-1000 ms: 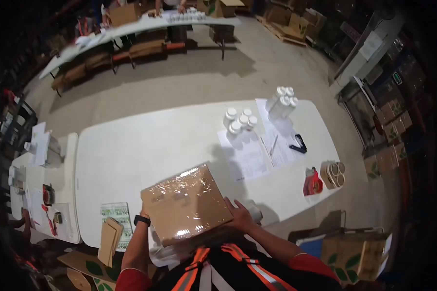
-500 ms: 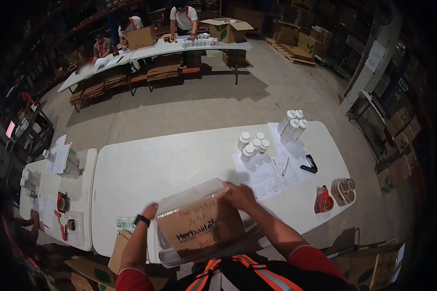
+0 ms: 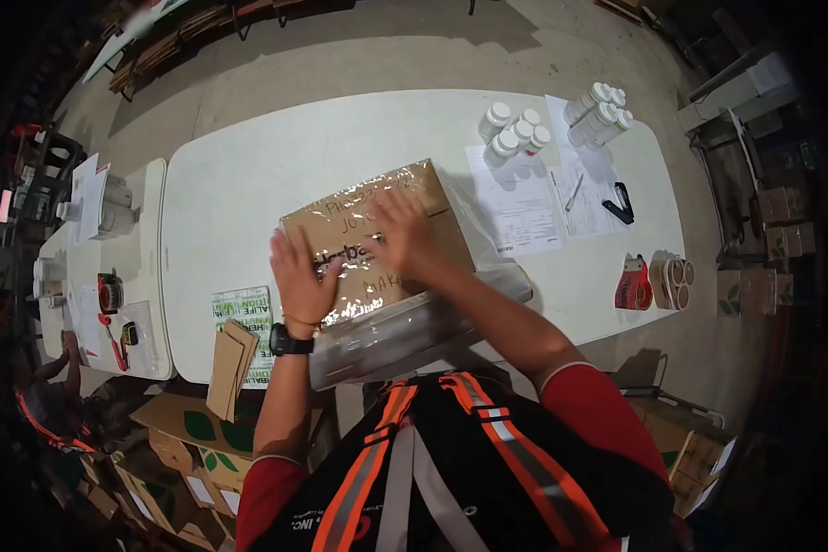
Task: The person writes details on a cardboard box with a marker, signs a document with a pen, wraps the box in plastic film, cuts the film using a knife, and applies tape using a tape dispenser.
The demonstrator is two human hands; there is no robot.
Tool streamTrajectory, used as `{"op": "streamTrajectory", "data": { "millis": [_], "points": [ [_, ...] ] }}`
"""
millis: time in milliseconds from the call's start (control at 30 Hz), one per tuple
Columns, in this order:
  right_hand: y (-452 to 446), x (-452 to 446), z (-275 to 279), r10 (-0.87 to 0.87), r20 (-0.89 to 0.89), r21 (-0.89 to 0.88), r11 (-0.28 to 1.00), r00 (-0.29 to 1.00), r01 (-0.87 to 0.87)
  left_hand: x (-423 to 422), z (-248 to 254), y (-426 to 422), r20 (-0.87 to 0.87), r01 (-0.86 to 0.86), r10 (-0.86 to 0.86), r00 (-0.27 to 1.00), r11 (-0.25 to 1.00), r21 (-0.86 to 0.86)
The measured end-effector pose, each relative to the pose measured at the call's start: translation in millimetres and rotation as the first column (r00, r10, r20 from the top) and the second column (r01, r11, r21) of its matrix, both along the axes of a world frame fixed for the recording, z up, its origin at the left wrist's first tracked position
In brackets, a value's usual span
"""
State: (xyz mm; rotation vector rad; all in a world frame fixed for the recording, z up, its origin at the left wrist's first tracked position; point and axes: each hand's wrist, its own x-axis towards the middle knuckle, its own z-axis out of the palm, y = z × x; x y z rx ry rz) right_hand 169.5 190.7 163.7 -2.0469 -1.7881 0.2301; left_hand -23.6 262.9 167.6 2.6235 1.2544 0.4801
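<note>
White table [image 3: 239,193] on a concrete floor [image 3: 304,64], brown boxes [image 3: 787,241] stacked beyond.

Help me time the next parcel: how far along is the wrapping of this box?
Partway, I'd judge. The box is shut, and clear film shines over its top. In hand: the left hand and right hand lie on that top, apparently pressing the film down. Left: film spreads loose past the box's right edge and the roll lies against its near side, so tucking and cutting probably remain.

The marked cardboard box [image 3: 357,296], apparently wrapped in clear film [image 3: 470,219], lies on the table [image 3: 225,198].
</note>
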Motion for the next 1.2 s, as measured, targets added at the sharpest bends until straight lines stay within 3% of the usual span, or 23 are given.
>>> {"op": "streamTrajectory", "data": {
  "millis": [67,100,200,233,300,367,400,433,500,567,667,700,733,767,867,900,933,967,1000,1033,1100,1167,1200],
  "points": [
    [-6.5,22.0,-1.1,-0.072,-0.006,0.044,0.996,0.997,0.072,-18.7,-34.6,21.1,0.515,0.175,0.123,0.848,0.853,-0.491],
    [-12.2,24.2,29.5,-0.138,0.009,-0.131,0.982,0.990,0.138,-21.1,-34.8,19.6,0.550,0.237,0.290,0.783,0.678,-0.695],
    [-12.4,49.8,27.3,-0.287,-0.088,-0.218,0.940,0.954,0.263,-14.0,-46.0,16.5,0.616,0.498,0.605,0.505,0.379,-0.780],
    [-18.9,59.8,25.9,-0.298,-0.334,-0.176,0.952,0.894,0.252,-16.6,-71.9,23.5,0.592,0.613,0.718,0.365,0.293,-0.733],
    [-17.3,77.2,-4.6,-0.344,-0.811,-0.302,0.939,0.474,0.166,-12.2,-58.6,24.5,0.491,0.634,0.778,0.393,0.158,-0.757],
    [-10.7,84.3,-19.5,-0.190,-0.949,-0.163,0.979,0.253,0.124,-7.4,-59.8,28.4,0.423,0.604,0.814,0.398,0.115,-0.789],
    [-20.9,86.4,-10.3,-0.270,-0.959,-0.270,0.963,-0.081,-0.010,-3.7,-62.3,32.2,0.437,0.607,0.804,0.402,0.123,-0.785],
    [-25.9,89.3,-11.8,-0.259,-0.962,-0.260,0.966,-0.087,-0.001,-2.8,-63.4,34.5,0.436,0.624,0.796,0.419,0.096,-0.776],
    [-37.6,97.6,-28.0,-0.365,-0.904,-0.342,0.930,0.222,0.136,-12.3,-91.0,48.9,0.407,0.644,0.789,0.461,0.018,-0.765],
    [-70.9,140.3,-71.8,-0.273,-0.688,-0.247,0.959,0.672,0.137,-38.3,-101.6,60.7,0.304,0.096,0.634,0.711,0.341,-0.935],
    [-184.4,188.8,-68.8,-0.377,-0.598,-0.403,0.904,0.707,0.141,-103.0,-106.5,65.2,0.434,-0.153,0.578,0.691,0.704,-0.694],
    [-234.4,191.9,-67.3,-0.306,-0.604,-0.469,0.883,0.736,-0.019,-111.0,-91.0,48.4,0.432,-0.155,0.571,0.698,0.709,-0.688],
    [-266.3,176.2,-24.6,-0.450,-0.561,-0.723,0.675,0.694,-0.146,-120.3,-63.2,25.0,0.464,-0.218,0.614,0.638,0.723,-0.656],
    [-329.3,175.7,-78.3,-0.388,-0.707,-0.648,0.689,0.590,-0.324,-125.7,-48.2,5.1,0.500,-0.282,0.650,0.572,0.729,-0.624],
    [-447.0,118.6,-145.8,-0.671,-0.424,-0.905,0.282,0.609,-0.320,-160.7,-102.9,-35.9,0.574,-0.383,0.637,0.514,0.769,-0.511],
    [-491.8,103.5,-187.0,-0.408,-0.569,-0.776,0.553,0.714,-0.302,-155.1,-112.6,-54.7,0.515,-0.477,0.699,0.496,0.715,-0.511],
    [-541.4,86.4,-270.2,0.104,-0.411,-0.479,0.820,0.906,-0.312,-136.2,-113.2,-75.0,0.495,-0.545,0.701,0.513,0.712,-0.443],
    [-565.4,57.4,-305.4,-0.317,-0.693,-0.502,0.857,0.647,-0.118,-121.6,-115.2,-96.9,0.466,-0.608,0.707,0.532,0.702,-0.371],
    [-575.9,32.7,-320.2,-0.592,-0.791,-0.592,0.804,0.154,0.051,-110.4,-116.0,-109.8,0.427,-0.580,0.693,0.580,0.720,-0.381],
    [-542.1,20.6,-207.9,-0.489,-0.872,-0.477,0.833,-0.029,0.280,-105.9,-123.9,-117.0,0.382,-0.587,0.662,0.644,0.749,-0.309],
    [-544.3,33.6,-219.4,-0.824,-0.511,-0.805,0.558,0.244,0.201,-89.6,-116.2,-128.3,0.389,-0.561,0.627,0.675,0.779,-0.281],
    [-586.8,38.6,-261.0,-0.675,-0.672,-0.634,0.736,0.304,0.235,-80.3,-104.6,-137.9,0.385,-0.522,0.587,0.712,0.810,-0.267],
    [-598.6,41.8,-259.6,-0.591,-0.635,-0.590,0.787,0.497,0.182,-78.3,-99.4,-139.3,0.399,-0.501,0.555,0.730,0.831,-0.240]
  ]
}}
